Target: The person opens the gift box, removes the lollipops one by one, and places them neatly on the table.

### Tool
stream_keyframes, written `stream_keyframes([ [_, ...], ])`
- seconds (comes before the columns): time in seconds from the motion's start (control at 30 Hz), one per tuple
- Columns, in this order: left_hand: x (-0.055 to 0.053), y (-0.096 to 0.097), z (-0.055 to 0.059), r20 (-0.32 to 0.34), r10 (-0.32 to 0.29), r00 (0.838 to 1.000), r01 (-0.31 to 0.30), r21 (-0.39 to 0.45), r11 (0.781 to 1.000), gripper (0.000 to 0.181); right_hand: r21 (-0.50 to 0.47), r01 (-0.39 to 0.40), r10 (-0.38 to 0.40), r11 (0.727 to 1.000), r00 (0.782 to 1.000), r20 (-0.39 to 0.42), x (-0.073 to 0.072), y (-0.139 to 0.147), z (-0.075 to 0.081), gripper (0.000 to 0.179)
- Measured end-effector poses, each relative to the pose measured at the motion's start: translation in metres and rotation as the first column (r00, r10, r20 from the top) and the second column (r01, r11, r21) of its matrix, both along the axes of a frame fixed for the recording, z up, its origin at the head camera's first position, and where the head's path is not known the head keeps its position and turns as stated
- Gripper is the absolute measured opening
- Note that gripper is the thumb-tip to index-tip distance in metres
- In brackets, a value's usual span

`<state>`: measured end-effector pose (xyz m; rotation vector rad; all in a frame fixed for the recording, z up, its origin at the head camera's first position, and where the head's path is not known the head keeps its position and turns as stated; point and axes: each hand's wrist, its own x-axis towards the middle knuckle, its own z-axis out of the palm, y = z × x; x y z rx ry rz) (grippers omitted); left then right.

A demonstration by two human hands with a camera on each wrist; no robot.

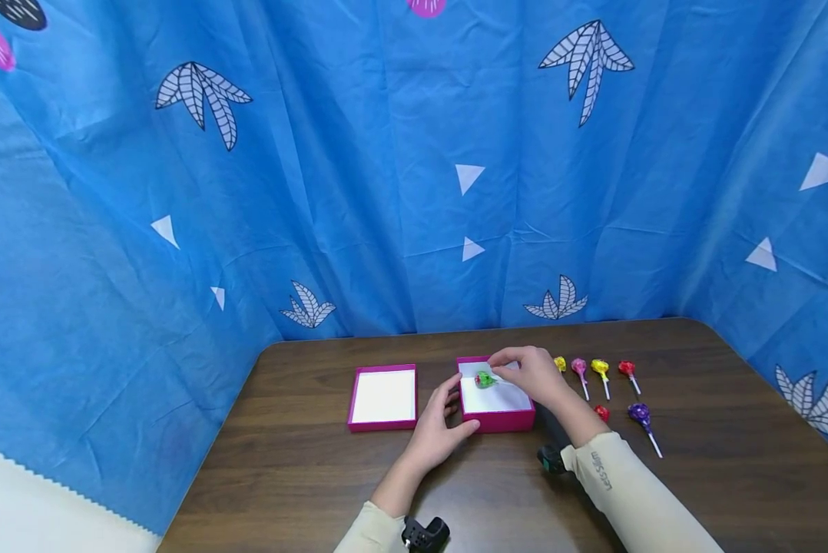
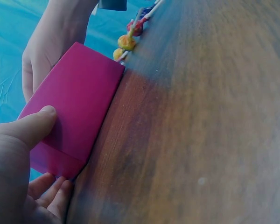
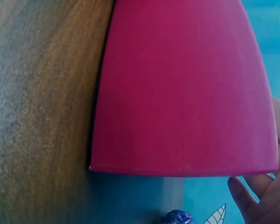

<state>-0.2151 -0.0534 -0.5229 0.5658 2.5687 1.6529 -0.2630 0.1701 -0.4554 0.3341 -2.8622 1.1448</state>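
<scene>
My left hand grips the near left corner of a magenta box with a white inside. In the left wrist view its thumb lies against the box's front wall, the other fingers curled at the left side. Inside the box is a green-wrapped lollipop, its white stick pointing right. Over the box's right part bends my right hand, thumb and index tips close together just above the lollipop. Whether they pinch it I cannot tell. The right wrist view mostly shows the box's side wall.
A magenta-rimmed lid lies white side up, left of the box. To the right are several lollipops, among them a pink one, a yellow one and a purple one. A blue curtain hangs behind the wooden table.
</scene>
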Motion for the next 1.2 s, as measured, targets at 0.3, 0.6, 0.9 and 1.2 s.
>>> stream_keyframes([
  [0.3,0.0,0.001,0.0,-0.005,-0.003,1.0,0.003,0.005,1.0,0.08,0.075,-0.031,0.03,0.997,1.0,0.009,-0.005,-0.008,-0.003,0.025],
  [0.6,0.0,0.0,-0.001,-0.001,-0.001,1.0,0.001,0.005,1.0,0.079,0.105,-0.023,0.018,0.994,0.998,0.055,-0.008,-0.014,-0.009,0.029],
  [0.9,-0.001,0.0,-0.003,-0.003,-0.002,1.0,0.002,0.005,1.0,0.079,0.127,-0.026,0.02,0.992,0.999,0.05,-0.009,-0.02,-0.015,0.031],
  [1.2,-0.001,0.0,-0.002,-0.009,-0.004,1.0,0.004,0.004,1.0,0.08,0.27,-0.06,0.056,0.961,0.998,0.024,-0.011,-0.021,-0.018,0.034],
])
